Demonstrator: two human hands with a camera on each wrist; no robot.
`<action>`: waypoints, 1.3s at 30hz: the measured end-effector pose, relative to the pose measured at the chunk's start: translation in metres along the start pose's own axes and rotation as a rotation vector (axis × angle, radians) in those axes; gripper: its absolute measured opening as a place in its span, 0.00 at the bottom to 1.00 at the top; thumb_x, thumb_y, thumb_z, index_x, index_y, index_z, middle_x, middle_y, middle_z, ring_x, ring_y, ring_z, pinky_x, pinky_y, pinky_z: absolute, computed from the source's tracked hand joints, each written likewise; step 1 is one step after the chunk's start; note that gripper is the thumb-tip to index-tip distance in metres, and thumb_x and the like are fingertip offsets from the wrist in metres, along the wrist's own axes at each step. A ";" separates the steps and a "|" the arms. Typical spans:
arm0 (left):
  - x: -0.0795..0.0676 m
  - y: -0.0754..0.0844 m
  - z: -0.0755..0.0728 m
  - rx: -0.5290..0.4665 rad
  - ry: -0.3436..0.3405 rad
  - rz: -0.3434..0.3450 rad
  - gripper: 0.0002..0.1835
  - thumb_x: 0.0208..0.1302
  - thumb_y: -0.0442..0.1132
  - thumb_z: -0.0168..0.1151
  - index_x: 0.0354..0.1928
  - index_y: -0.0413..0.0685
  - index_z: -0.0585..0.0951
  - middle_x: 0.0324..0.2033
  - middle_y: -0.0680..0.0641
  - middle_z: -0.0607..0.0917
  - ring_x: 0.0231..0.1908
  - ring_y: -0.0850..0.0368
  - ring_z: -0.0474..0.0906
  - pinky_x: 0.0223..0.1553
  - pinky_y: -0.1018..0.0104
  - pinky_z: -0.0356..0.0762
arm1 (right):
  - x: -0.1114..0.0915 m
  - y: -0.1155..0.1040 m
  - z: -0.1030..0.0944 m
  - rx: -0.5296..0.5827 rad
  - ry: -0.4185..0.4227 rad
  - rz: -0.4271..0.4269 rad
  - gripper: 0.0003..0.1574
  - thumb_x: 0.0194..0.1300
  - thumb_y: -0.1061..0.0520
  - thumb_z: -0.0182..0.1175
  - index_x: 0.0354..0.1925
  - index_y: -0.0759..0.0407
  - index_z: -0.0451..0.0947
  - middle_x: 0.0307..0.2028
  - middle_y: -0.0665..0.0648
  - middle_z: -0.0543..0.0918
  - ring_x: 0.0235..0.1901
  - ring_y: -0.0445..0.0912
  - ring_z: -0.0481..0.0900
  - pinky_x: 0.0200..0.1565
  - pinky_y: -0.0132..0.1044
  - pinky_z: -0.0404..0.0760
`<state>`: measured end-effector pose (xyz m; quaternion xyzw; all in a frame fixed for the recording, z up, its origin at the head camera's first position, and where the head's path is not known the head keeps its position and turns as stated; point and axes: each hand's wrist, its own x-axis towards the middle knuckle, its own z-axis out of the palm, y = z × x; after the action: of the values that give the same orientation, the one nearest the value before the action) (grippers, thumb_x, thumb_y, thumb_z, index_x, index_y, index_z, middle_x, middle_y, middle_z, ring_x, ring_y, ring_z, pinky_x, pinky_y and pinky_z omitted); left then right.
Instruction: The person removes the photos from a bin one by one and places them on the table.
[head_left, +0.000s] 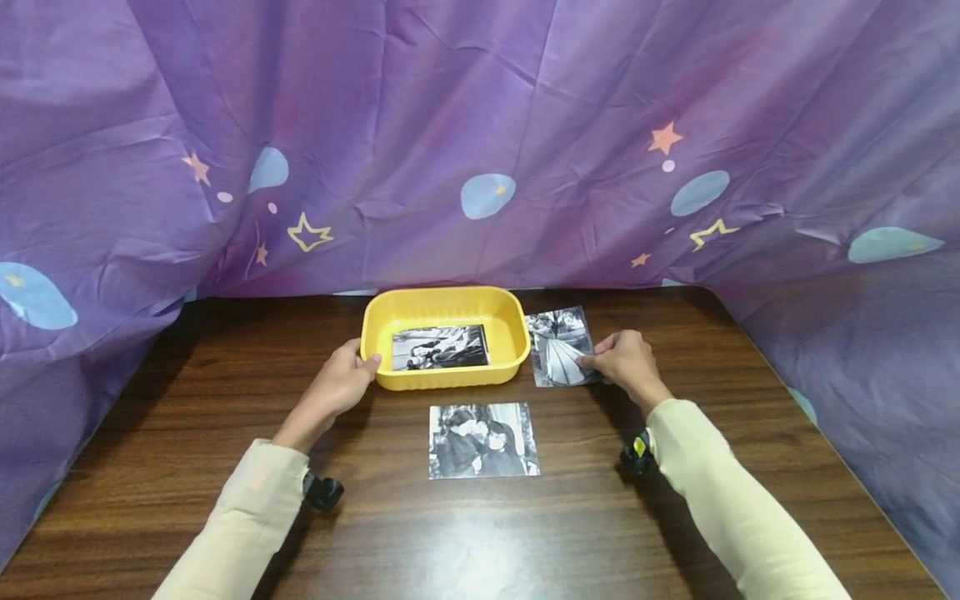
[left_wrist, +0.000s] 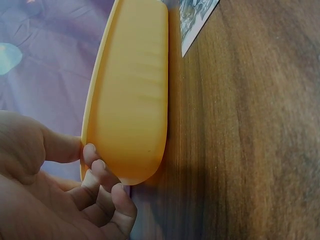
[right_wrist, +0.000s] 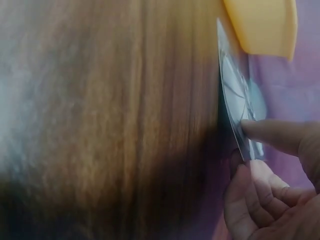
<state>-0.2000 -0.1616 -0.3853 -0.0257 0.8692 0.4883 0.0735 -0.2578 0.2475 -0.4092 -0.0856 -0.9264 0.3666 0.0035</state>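
My left hand (head_left: 347, 379) pinches the left rim of a yellow plastic tray (head_left: 450, 381), thumb over the edge and fingers against the outer wall, as the left wrist view also shows. Inside the tray lies a black-and-white photo (head_left: 441, 347). To the tray's right, my right hand (head_left: 626, 362) pinches another black-and-white photo (head_left: 562, 348) by its right edge; in the right wrist view that photo (right_wrist: 232, 90) is tilted, with the thumb on its face and fingers behind. A third photo (head_left: 483, 442), showing two people, lies flat in front of the tray.
Everything stands on a brown wood-grain table (head_left: 360, 542). A purple curtain (head_left: 420, 125) with stars and blue shapes hangs behind its far edge. Small black devices (head_left: 324, 492) are strapped at both wrists.
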 end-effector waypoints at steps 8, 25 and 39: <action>0.000 0.001 0.001 0.001 0.001 -0.004 0.30 0.79 0.39 0.48 0.74 0.27 0.58 0.34 0.44 0.75 0.33 0.53 0.69 0.37 0.62 0.68 | 0.001 0.000 -0.002 -0.114 -0.034 -0.047 0.21 0.51 0.50 0.79 0.33 0.64 0.84 0.17 0.51 0.81 0.16 0.42 0.78 0.25 0.38 0.75; 0.001 0.000 0.002 0.003 0.001 -0.007 0.29 0.79 0.39 0.48 0.73 0.28 0.59 0.34 0.45 0.75 0.34 0.53 0.69 0.38 0.62 0.68 | 0.000 0.001 -0.007 -0.194 -0.080 -0.084 0.21 0.54 0.46 0.76 0.30 0.61 0.83 0.16 0.51 0.80 0.20 0.45 0.78 0.35 0.45 0.76; -0.001 0.000 0.000 -0.002 -0.004 -0.006 0.29 0.79 0.39 0.47 0.74 0.28 0.59 0.33 0.46 0.74 0.31 0.54 0.68 0.34 0.62 0.67 | 0.001 -0.003 -0.005 -0.209 -0.063 -0.092 0.24 0.55 0.47 0.77 0.37 0.65 0.84 0.18 0.53 0.84 0.20 0.45 0.81 0.37 0.49 0.77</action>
<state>-0.1991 -0.1613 -0.3857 -0.0276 0.8686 0.4888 0.0768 -0.2592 0.2490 -0.4034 -0.0311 -0.9622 0.2700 -0.0178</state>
